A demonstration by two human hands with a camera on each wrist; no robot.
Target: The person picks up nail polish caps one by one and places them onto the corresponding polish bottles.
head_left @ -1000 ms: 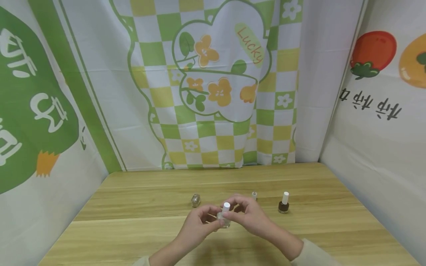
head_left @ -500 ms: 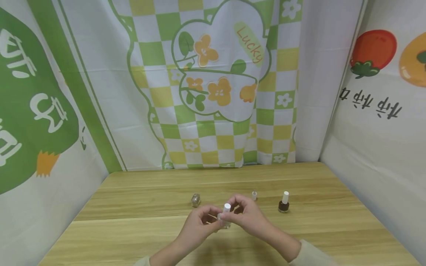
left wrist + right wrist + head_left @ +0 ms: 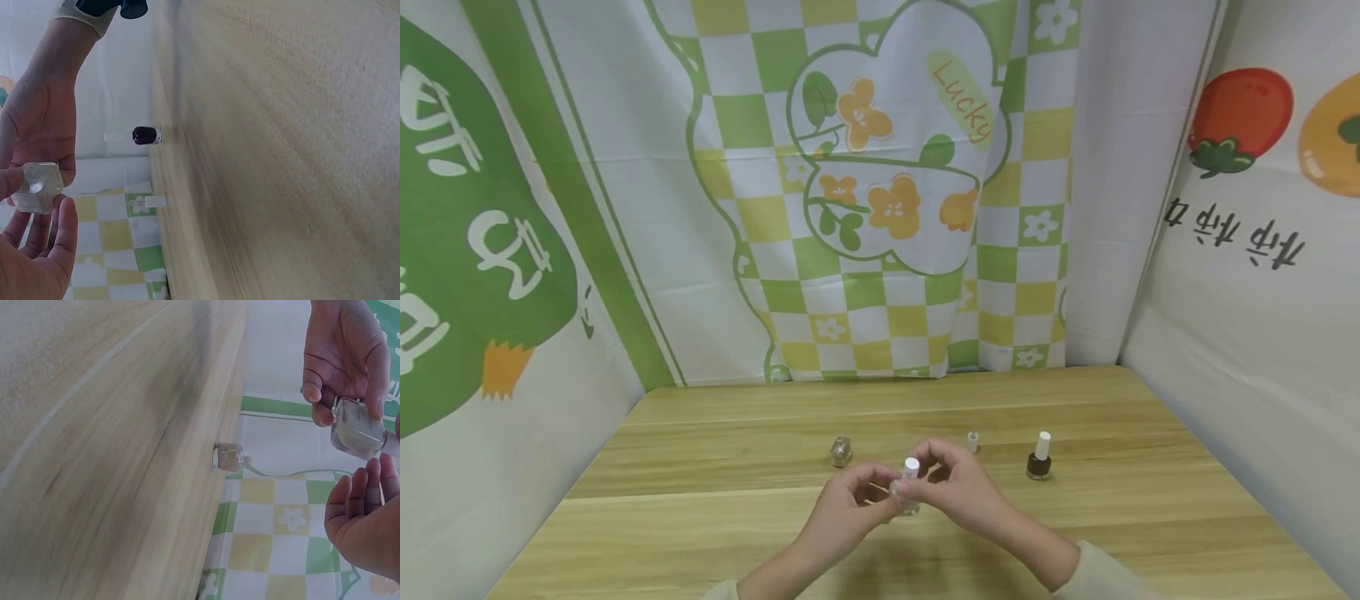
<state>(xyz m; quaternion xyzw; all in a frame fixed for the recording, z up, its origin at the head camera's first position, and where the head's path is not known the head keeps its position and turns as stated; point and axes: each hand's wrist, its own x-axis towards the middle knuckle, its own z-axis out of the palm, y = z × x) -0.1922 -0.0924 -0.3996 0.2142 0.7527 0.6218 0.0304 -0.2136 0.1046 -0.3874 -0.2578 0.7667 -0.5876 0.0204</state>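
Between the two hands, above the front of the table, is a clear glass nail polish bottle point(image 3: 356, 431) with a white cap point(image 3: 912, 467). My left hand point(image 3: 844, 507) grips its glass body between thumb and fingers. The right hand point(image 3: 964, 490) pinches the white cap from the other side, its thumb towards me. In the left wrist view the bottle's base point(image 3: 39, 187) faces the camera, and the cap is hidden there.
On the wooden table point(image 3: 700, 533), an uncapped glittery nail polish bottle point(image 3: 842, 451) stands behind the left hand. A loose white cap point(image 3: 973, 442) stands behind the right hand. A dark nail polish bottle point(image 3: 1040, 463) with a white cap is further right.
The right thumb and fingers have shifted slightly left around the cap since a second ago. My left hand has kept its hold on the bottle, and the things on the table have stayed put.
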